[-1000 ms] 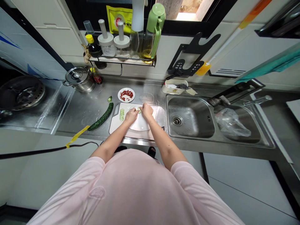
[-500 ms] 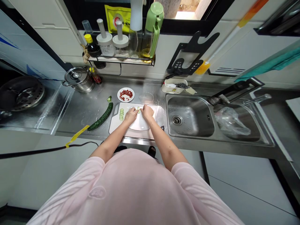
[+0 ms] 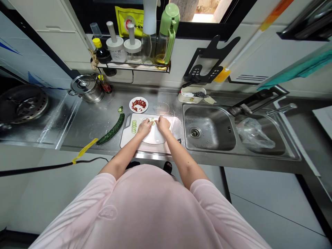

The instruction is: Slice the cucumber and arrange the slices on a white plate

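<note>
Both my hands are over a white plate (image 3: pixel 154 136) on the cutting board (image 3: pixel 126 137). My left hand (image 3: pixel 145 127) has its fingers bent together at the plate's far edge, beside pale green cucumber slices (image 3: pixel 153 120). Close on the right, my right hand (image 3: pixel 163 124) is closed, its fingertips at the same slices; what lies between the fingers is too small to make out. A row of cucumber slices (image 3: pixel 134 126) lies on the board's left part. Left of the board rests a dark green cucumber (image 3: pixel 112 130), with a small cut end piece (image 3: pixel 120 109) behind it.
Behind the board sits a plate of chopped red pieces (image 3: pixel 138 104). A lidded steel pot (image 3: pixel 87 88) stands back left, below a condiment rack (image 3: pixel 135 66). At right are a sink (image 3: pixel 210 128) and a cream holder (image 3: pixel 192 99). A yellow tag (image 3: pixel 84 150) hangs over the counter's front edge.
The view has shifted very slightly. My hands remain at the slices on the plate, with hardly any visible movement.
</note>
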### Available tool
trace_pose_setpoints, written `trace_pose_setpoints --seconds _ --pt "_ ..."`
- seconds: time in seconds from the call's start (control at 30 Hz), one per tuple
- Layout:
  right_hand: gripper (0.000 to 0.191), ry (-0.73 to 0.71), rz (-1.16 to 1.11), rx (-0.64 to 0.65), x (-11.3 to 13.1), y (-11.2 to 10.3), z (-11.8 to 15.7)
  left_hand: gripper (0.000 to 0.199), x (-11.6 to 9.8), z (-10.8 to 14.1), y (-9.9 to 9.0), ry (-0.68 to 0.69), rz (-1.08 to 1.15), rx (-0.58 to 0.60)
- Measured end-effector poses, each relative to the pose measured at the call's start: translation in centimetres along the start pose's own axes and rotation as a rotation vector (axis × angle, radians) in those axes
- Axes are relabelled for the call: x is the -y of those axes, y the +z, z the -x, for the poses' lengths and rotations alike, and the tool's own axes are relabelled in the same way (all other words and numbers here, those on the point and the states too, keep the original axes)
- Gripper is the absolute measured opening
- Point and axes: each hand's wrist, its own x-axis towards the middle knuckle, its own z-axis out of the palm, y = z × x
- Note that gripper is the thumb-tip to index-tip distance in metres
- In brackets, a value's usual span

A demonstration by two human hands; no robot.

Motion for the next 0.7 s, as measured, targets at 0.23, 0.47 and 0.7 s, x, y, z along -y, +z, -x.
trace_pose_setpoints --seconds 0.23,0.47,0.7 --pt "0.032 -0.003 0.007 0.005 -0.11 -0.07 -0.02 0.032 -0.17 0.03 -0.25 -0.001 -0.012 -0.001" --pt "0.031 -0.008 -0.007 -0.022 -0.56 0.09 0.08 0.032 -0.34 0.04 -0.51 -0.02 -0.04 0.015" --pt "0.033 -0.017 -0.072 -0.057 -0.97 0.02 0.37 0.031 -0.46 -0.08 -0.68 -0.034 -0.022 0.028"
